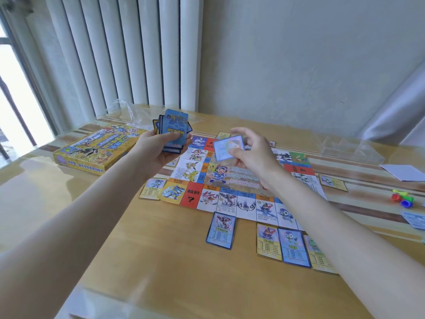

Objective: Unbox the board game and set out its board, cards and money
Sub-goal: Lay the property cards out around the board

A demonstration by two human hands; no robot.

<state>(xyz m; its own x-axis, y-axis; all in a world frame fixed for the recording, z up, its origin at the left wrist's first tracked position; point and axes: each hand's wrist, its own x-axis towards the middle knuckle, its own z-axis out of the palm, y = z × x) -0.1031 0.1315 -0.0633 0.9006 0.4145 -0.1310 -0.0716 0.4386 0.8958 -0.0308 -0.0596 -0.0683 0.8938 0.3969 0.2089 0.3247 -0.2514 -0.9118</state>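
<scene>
Low in the frame, dealt cards (294, 247) edge the board (230, 180) at centre; above, the right hand (250, 150) pinches one card (228, 148) while the left hand (158, 150) grips a loose deck (173, 132) that could spill sideways.
</scene>
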